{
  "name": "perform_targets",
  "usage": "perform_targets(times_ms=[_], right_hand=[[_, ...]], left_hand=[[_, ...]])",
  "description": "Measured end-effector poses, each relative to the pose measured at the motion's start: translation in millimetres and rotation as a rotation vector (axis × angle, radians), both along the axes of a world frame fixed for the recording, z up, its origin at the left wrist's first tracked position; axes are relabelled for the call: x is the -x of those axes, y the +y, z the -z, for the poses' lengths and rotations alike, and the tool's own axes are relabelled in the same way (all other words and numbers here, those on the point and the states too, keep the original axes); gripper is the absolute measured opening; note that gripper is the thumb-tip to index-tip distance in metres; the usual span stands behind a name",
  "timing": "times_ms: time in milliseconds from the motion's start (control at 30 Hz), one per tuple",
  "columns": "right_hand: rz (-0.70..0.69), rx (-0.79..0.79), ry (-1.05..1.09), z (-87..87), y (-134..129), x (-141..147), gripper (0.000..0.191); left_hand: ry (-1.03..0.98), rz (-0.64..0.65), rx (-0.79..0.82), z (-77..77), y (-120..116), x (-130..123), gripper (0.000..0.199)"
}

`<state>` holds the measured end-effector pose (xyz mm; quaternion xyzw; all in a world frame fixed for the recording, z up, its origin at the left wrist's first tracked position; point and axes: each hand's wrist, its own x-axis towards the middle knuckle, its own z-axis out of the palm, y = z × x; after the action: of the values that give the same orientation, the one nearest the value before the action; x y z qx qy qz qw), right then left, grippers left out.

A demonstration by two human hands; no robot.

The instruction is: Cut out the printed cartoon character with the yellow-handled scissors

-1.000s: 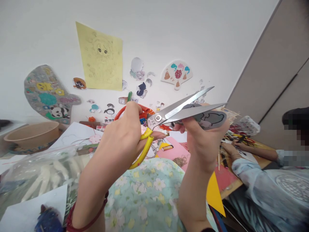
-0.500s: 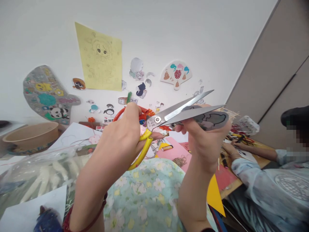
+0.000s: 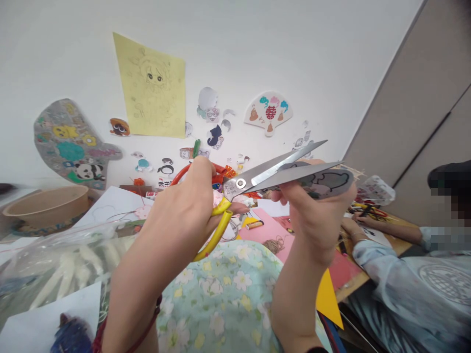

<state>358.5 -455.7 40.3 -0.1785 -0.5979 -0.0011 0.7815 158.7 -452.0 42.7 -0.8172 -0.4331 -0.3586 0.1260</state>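
My left hand (image 3: 187,198) is closed on scissors (image 3: 253,177) with one red and one yellow handle. Their blades stand a little apart and point to the right, lying across the near part of a grey flat piece (image 3: 324,181). That piece has rounded edges and a black outline drawn on it. My right hand (image 3: 312,211) grips it from below, thumb on the near side and the other fingers mostly hidden behind. Whether the blades are biting into its edge I cannot make out. A floral cloth (image 3: 224,294) spreads below both hands.
A yellow drawing (image 3: 150,93) and a painted fan shape (image 3: 270,110) hang on the wall. A tan bowl (image 3: 47,203), clear plastic bag (image 3: 73,264), pink paper (image 3: 268,228) and twine (image 3: 275,244) lie around. Another person (image 3: 415,274) works at the right.
The scissor blades have closed slightly, the upper tip dropping a little. The grey piece and my right hand have shifted slightly to the right.
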Motion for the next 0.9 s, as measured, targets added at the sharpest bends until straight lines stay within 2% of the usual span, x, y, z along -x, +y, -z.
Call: perform_targets(times_ms=[400, 633, 900], right_hand=[[-0.007, 0.038, 0.005, -1.0, -4.9, -1.1, 0.009], [0.022, 0.028, -0.037, -0.6, -3.9, -5.8, 0.01], [0.066, 0.01, -0.087, -0.9, -4.1, -9.6, 0.011]], left_hand=[[0.067, -0.009, -0.044, -0.8, -4.8, -0.2, 0.019], [0.1, -0.045, 0.004, -2.6, -8.1, 0.8, 0.02], [0.134, -0.062, 0.004, -4.5, -6.2, 0.5, 0.041]])
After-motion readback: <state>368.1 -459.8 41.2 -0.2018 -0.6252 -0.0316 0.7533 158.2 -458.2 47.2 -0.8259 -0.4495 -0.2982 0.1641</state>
